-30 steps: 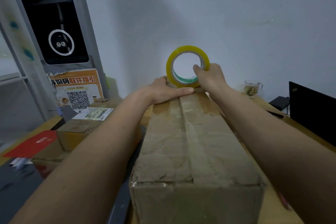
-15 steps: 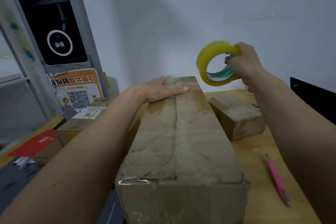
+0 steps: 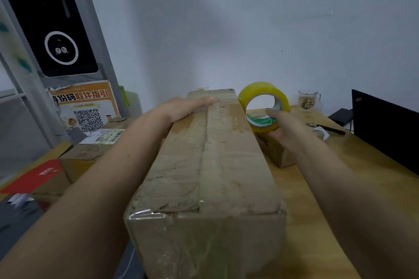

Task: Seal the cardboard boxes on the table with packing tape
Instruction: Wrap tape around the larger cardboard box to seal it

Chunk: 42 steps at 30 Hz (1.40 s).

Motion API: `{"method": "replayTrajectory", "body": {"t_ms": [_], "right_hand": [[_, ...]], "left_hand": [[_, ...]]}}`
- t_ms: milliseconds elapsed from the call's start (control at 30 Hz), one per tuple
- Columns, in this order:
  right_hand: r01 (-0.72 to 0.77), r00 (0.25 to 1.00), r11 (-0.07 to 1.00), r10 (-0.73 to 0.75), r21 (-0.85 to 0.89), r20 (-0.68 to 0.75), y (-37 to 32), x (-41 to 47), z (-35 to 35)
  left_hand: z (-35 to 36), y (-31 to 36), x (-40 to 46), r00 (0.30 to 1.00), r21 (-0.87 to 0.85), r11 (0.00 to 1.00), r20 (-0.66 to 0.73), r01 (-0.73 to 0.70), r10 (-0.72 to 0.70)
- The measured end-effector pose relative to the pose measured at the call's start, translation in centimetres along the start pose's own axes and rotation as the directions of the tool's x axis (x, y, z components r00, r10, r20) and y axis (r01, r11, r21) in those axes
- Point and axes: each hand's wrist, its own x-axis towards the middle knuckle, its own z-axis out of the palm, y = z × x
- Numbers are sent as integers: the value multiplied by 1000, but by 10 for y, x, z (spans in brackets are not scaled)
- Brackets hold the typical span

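Long box (image 3: pixel 208 165) lies lengthwise on worktop (image 3: pixel 328 199), seam taped. Left hand (image 3: pixel 188 106) presses flat, fingers straight, on its far end. Right hand (image 3: pixel 283 124) grips tape roll (image 3: pixel 264 106) just beside the box, above a smaller box (image 3: pixel 276 154). Risk: the free tape end may fall back onto the roll and be lost; a one-handed hold may let the box slide.

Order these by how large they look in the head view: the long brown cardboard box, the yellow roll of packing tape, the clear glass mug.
1. Long brown cardboard box, by far the largest, though also nearest the camera.
2. Yellow roll of packing tape.
3. Clear glass mug, smallest, and farthest away.
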Motion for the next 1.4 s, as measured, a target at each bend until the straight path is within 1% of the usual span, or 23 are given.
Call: {"method": "replayTrajectory", "body": {"t_ms": [33, 67, 100, 167, 267, 333, 367, 467, 533, 567, 633, 700, 733, 800, 867, 933, 1000, 1100, 1133, 1167, 1267, 1400], "right_hand": [[-84, 996, 989, 80, 126, 38, 5, -5, 3], [-158, 986, 969, 143, 192, 88, 11, -12, 7], [-213, 972, 956, 187, 202, 142, 17, -19, 11], [-291, 941, 930, 236, 222, 244, 27, -31, 20], [-304, 934, 905, 221, 298, 281, 24, -40, 36], [-254, 947, 902, 159, 348, 279, 7, -44, 51], [-198, 956, 920, 106, 338, 273, -2, -45, 59], [41, 965, 964, -106, 261, 241, -27, -43, 74], [179, 943, 971, -214, 156, 255, -34, -43, 80], [218, 937, 973, -231, 78, 263, -32, -41, 82], [250, 940, 962, -214, -112, 267, -19, -36, 86], [232, 955, 930, -162, -285, 249, 1, -35, 88], [216, 961, 914, -138, -344, 238, 11, -34, 89], [188, 968, 890, -97, -415, 231, 31, -38, 91], [187, 967, 873, -83, -450, 241, 48, -44, 97], [190, 966, 866, -80, -462, 247, 64, -45, 104], [182, 964, 854, -57, -487, 259, 78, -45, 110], [148, 963, 830, 4, -538, 271, 98, -47, 116], [151, 964, 818, 2, -555, 265, 103, -47, 117], [161, 968, 803, -14, -574, 251, 106, -46, 119], [168, 975, 762, -34, -625, 219, 109, -42, 122], [236, 964, 669, -68, -705, 258, 108, -36, 121]], "left_hand": [[0, -3, -2, 998, -131, 990, 42, 49, -44], [1, -5, -4, 994, -252, 964, 92, 85, -63], [3, -8, -6, 990, -349, 931, 122, 110, -71], [0, -12, -9, 993, -405, 908, 83, 105, -78], [-8, -15, -16, 998, -398, 916, -17, 51, -63], [-12, -18, -22, 997, -445, 895, -49, 37, -66], [-12, -20, -25, 996, -508, 860, -45, 39, -72], [-4, -36, -31, 996, -721, 687, 47, 87, -77], [7, -54, -31, 994, -802, 588, 82, 108, -71], [14, -65, -30, 993, -824, 554, 83, 114, -81], [27, -88, -27, 990, -840, 530, 58, 116, -125], [38, -111, -26, 980, -834, 527, 73, 161, -184], [42, -122, -25, 973, -824, 532, 92, 194, -214], [49, -141, -23, 953, -800, 547, 100, 249, -287], [51, -153, -21, 938, -782, 568, 62, 258, -342], [51, -158, -19, 944, -776, 591, 15, 218, -328], [52, -164, -16, 963, -788, 588, 22, 181, -267], [56, -171, -14, 985, -779, 604, 122, 171, -122], [56, -172, -12, 984, -760, 624, 141, 180, -111], [56, -171, -10, 984, -740, 648, 138, 178, -112], [55, -169, 0, 988, -688, 714, 34, 133, -152], [56, -165, 13, 976, -706, 692, -6, 149, -217]]}}
